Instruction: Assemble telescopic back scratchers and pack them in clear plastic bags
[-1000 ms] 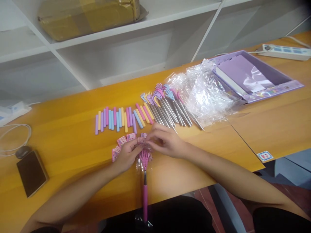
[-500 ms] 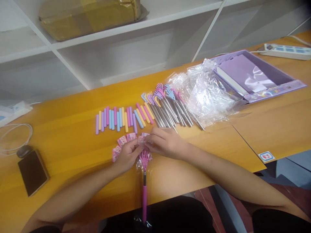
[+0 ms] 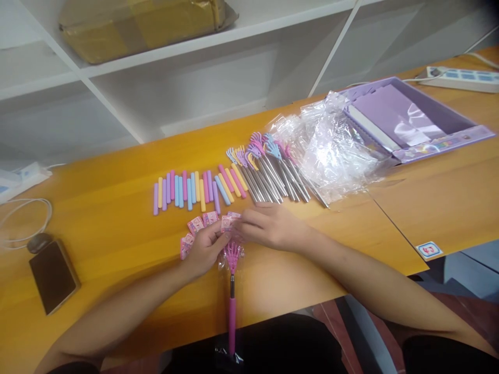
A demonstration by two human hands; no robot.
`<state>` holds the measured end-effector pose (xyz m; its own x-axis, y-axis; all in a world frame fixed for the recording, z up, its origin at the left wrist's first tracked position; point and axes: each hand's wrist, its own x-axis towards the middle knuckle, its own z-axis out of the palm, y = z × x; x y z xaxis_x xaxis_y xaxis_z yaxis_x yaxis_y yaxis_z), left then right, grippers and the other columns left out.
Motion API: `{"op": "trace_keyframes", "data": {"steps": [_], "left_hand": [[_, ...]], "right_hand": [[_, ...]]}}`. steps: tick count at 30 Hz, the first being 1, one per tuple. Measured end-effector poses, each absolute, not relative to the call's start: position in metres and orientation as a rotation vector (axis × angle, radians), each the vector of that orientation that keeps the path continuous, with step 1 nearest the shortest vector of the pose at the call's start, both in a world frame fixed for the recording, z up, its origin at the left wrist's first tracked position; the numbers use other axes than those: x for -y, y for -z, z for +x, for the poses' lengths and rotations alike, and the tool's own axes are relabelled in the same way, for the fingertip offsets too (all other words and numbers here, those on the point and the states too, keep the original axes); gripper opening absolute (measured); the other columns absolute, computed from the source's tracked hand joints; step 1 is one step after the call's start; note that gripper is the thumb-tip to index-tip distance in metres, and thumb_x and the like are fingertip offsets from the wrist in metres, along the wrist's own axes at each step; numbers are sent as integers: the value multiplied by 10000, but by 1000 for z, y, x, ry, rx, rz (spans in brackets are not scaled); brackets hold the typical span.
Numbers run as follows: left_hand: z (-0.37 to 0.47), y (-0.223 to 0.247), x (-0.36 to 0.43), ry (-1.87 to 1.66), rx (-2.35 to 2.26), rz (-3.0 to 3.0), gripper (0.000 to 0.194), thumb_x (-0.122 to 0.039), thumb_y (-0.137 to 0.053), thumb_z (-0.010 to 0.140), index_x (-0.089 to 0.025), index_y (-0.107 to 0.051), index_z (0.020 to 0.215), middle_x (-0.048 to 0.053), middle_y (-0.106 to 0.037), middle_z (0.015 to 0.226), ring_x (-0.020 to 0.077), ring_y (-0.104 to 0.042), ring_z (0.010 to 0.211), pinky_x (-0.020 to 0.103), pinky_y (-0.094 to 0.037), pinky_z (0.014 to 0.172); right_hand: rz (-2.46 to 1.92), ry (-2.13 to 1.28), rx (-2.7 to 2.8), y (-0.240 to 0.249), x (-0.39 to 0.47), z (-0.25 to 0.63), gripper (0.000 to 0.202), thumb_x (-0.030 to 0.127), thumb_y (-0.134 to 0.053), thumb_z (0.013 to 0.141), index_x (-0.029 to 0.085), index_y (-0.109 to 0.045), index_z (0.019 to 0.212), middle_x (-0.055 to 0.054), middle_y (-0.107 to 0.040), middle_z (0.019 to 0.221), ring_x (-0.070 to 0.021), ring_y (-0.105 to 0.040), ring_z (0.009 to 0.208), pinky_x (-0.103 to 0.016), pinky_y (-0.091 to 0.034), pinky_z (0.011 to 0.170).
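Note:
A pink back scratcher (image 3: 232, 322) lies inside a clear plastic bag (image 3: 241, 253), its hand-shaped head up and its grip reaching past the table's front edge. My left hand (image 3: 205, 250) pinches the top of this bag, where a small pink printed card (image 3: 227, 223) shows. On the card's right side, my right hand (image 3: 268, 227) has its fingers closed at the bag's top; their tips are partly hidden. More pink cards (image 3: 195, 225) lie fanned out just beyond my left hand.
Coloured grip sleeves (image 3: 191, 189) lie in a row behind my hands, beside metal scratcher rods (image 3: 268, 179) with coloured heads. Clear bags (image 3: 331, 156) are heaped near a purple box (image 3: 440, 148). A dark phone-like device (image 3: 54, 278) lies left; a power strip (image 3: 463, 78) sits far right.
My right hand has shifted slightly right, and more of the card between my hands shows. The left hand and the bagged back scratcher stay almost in place.

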<state>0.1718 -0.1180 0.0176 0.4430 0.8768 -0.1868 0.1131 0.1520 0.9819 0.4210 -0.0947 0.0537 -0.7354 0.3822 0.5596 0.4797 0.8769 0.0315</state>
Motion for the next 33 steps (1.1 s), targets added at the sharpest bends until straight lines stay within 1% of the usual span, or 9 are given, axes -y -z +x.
{"op": "trace_keyframes", "data": {"steps": [4,7,9,14,19,23,28,31,33], "left_hand": [[170,-15,120,-702,-976,1310,385,-578,-706,1011,-196,-753,1017,11,-642,738,195,-597,733,321,-520,753],[169,-15,120,-708,-968,1303,373,-552,-704,1023,-182,-733,978,6,-632,766,165,-552,706,302,-488,735],[169,-14,120,-714,-965,1295,386,-553,-702,1024,-171,-741,991,17,-651,799,167,-561,729,291,-468,719],[167,-8,120,-719,-982,1285,405,-564,-712,1013,-163,-748,974,50,-700,864,198,-613,803,300,-477,736],[166,-9,122,-725,-963,1284,400,-554,-692,1030,-162,-727,960,46,-689,842,201,-636,817,303,-498,752],[166,-13,124,-721,-914,1282,400,-560,-691,1027,-164,-748,1035,52,-706,854,215,-670,835,308,-527,757],[168,-10,122,-771,-907,1182,444,-580,-692,1023,-169,-771,1170,86,-763,1023,227,-698,907,330,-566,819],[169,-8,120,-769,-913,1146,446,-588,-689,1024,-171,-774,1157,89,-766,1049,227,-704,922,330,-575,828],[170,-8,119,-766,-939,1178,426,-583,-696,1021,-170,-772,1092,65,-743,979,199,-676,856,299,-553,770]], "right_hand": [[-553,277,2477,-59,95,421,185,179,-596,1117,183,-667,947,-9,-672,863,-144,-540,733,-329,-438,656],[-490,373,2446,-63,98,420,229,149,-620,1091,196,-654,869,4,-611,775,-143,-466,664,-338,-383,611],[-448,424,2424,-64,100,419,234,158,-670,1066,200,-653,837,10,-580,746,-141,-446,653,-343,-356,595],[-395,439,2396,-62,103,418,186,156,-719,1032,193,-688,853,11,-579,747,-140,-469,669,-345,-354,579],[-425,286,2403,-58,99,421,134,129,-686,1042,171,-679,915,3,-583,759,-150,-474,652,-350,-370,590],[-440,198,2441,-55,98,423,28,163,-686,1062,160,-693,1035,2,-630,810,-148,-525,688,-337,-412,616],[-458,184,2459,-55,100,418,112,245,-689,1083,183,-688,990,10,-679,842,-134,-581,728,-326,-445,624],[-450,231,2432,-57,100,415,154,271,-688,1087,183,-694,960,17,-679,819,-126,-576,704,-318,-445,601],[-435,245,2417,-58,100,414,164,285,-694,1085,175,-701,962,19,-668,798,-123,-563,687,-314,-451,600]]}}
